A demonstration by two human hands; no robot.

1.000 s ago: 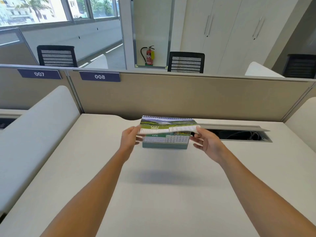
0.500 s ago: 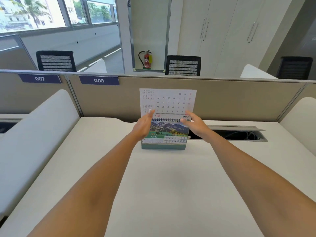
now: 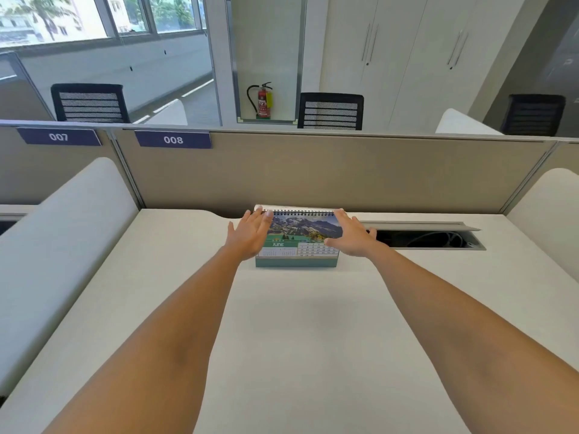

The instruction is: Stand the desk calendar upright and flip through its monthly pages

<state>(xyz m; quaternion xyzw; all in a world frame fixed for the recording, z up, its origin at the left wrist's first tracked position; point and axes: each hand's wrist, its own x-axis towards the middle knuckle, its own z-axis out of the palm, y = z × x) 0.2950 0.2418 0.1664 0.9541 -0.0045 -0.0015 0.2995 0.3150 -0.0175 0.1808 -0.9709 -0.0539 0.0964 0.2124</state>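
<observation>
- Calendar (image 3: 297,242) stands upright on the desk (image 3: 297,324), between both hands.
- Left hand (image 3: 250,234) and right hand (image 3: 351,234) lie flat, fingers spread, gripping nothing.
- Light, thin, floppy pages: pinch a bottom corner, below the fingers.

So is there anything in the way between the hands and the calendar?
No, nothing is. The left hand and the right hand already lie on the two sides of the desk calendar, which stands upright showing June.

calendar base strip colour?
Teal-green, along the bottom of the desk calendar; only the head view shows it.
</observation>
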